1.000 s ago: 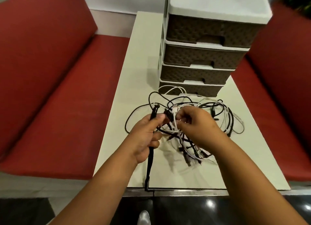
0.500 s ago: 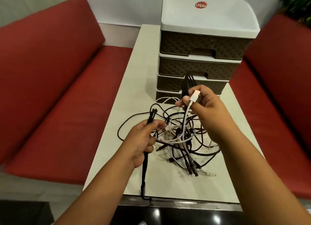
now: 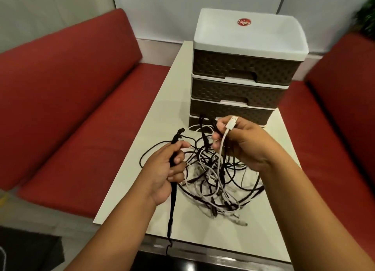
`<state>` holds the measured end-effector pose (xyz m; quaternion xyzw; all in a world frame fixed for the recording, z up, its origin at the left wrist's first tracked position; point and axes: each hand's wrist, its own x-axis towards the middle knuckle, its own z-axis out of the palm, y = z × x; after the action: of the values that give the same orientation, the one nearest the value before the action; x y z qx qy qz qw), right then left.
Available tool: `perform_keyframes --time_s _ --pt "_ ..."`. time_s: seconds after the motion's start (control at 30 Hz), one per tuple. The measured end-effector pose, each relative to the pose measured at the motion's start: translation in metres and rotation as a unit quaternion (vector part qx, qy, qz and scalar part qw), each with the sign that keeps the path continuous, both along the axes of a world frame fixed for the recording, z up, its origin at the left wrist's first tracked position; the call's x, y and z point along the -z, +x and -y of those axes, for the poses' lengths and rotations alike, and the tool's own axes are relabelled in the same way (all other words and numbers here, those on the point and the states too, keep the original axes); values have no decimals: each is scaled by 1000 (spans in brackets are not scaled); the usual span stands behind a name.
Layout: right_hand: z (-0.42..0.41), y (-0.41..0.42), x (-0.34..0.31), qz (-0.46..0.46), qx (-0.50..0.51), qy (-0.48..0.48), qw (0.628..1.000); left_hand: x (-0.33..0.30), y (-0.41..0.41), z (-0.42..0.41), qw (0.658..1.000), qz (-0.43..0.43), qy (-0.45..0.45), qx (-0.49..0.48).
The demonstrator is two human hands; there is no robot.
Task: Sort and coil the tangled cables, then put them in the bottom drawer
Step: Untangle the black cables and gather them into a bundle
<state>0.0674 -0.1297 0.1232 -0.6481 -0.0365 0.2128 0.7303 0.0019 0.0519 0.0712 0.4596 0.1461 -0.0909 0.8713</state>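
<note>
While both hands work above the white surface, the left hand has its fingers curled round a black flat cable, gripping it near the upper end; the connector tip sticks up past the thumb and the rest hangs straight down past the near edge of the surface. Right hand is raised a bit higher, fingers pinching a white USB cable just below its plug, which points up; the same hand also holds a couple of black cable ends that stick up behind the fingers. White cable runs down from the pinch into the tangled pile of cables, black and white mixed, lying on the surface between and below the hands, loops spread toward the right and near side, one white connector end lying apart at the near edge of the pile. Four-drawer organizer, brown woven-look fronts, white top with a red oval sticker, stands on the far part of the surface just behind the pile. Bottom drawer is mostly hidden by the right hand; cannot tell whether it is open or closed. Upper three drawers look pushed in. Red bench seats flank the surface on both sides, white wall behind.
</note>
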Motion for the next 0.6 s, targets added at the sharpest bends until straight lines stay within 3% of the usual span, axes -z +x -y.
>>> perform_keyframes --time_s 0.07,0.13,0.43,0.6 --pt "-5 -11 7 -37 6 115 993 -3 0 5 1000 12 -29 -4" --pt "-14 -25 17 -24 -26 150 988 -7 0 12 999 23 -33 -6" --pt "-33 -60 51 92 -20 58 994 -7 -6 28 998 20 50 -14" --pt "-29 -66 61 84 -48 -4 995 -4 -6 23 997 12 79 -8"
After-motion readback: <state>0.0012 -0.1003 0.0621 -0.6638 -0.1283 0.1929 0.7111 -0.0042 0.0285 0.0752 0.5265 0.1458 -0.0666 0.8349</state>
